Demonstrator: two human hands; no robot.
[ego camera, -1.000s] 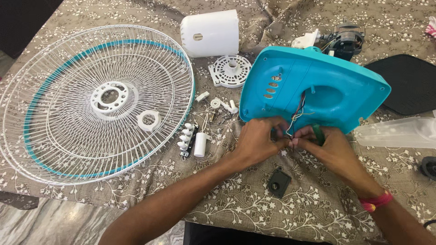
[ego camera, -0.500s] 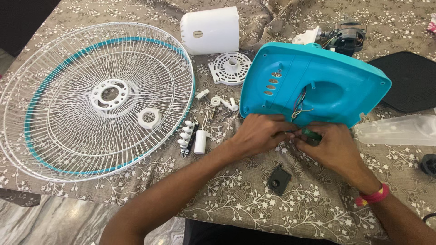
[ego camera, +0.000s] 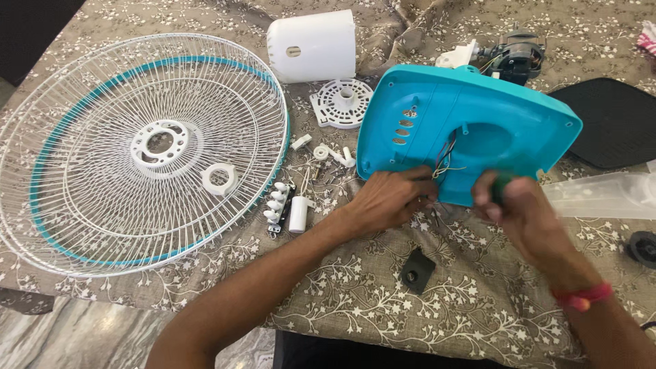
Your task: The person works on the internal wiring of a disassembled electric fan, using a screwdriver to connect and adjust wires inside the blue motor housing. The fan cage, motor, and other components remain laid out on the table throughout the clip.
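One turquoise fan base [ego camera: 471,130] lies tilted on the cloth, one wire fan guard [ego camera: 137,150] well left of it. My left hand [ego camera: 386,198] pinches at its near edge; my right hand [ego camera: 512,205] is clenched around one green-handled screwdriver [ego camera: 501,186] against that edge.

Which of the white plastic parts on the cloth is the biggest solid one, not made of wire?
The rounded white cover at the top, beside the wire grille. It is a closed shell, far bulkier than the slotted round disc below it.
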